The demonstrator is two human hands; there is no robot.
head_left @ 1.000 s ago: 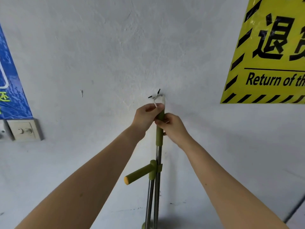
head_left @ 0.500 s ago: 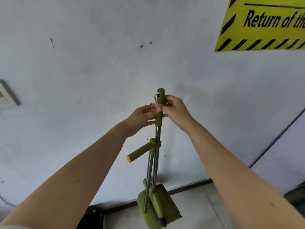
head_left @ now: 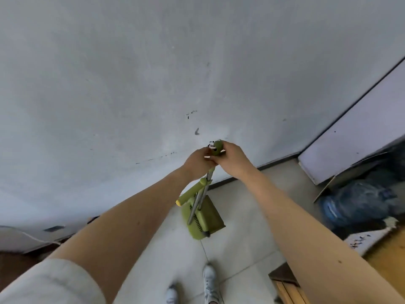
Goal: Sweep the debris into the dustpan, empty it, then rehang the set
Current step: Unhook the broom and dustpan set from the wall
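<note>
A green broom and dustpan set hangs from both my hands in front of the grey wall. My left hand [head_left: 198,161] and my right hand [head_left: 232,160] both grip the green top of the handle [head_left: 217,148], where a small white loop shows. Two metal poles [head_left: 202,197] run down from there to the green dustpan [head_left: 205,218], which hangs just above the tiled floor. A short green side handle with a yellow tip [head_left: 189,195] sticks out to the left. The wall hook is out of view.
A dark baseboard [head_left: 278,160] runs along the wall foot. A white panel [head_left: 359,132] leans at the right, with a blue bag [head_left: 359,202] and cardboard below it. Wood pieces [head_left: 285,286] lie at the lower right. My white shoes [head_left: 209,279] stand on the tiles.
The set has come off the wall hook and dropped lower with both hands on its handle top. My view has tilted down, so the floor and dustpan now show.
</note>
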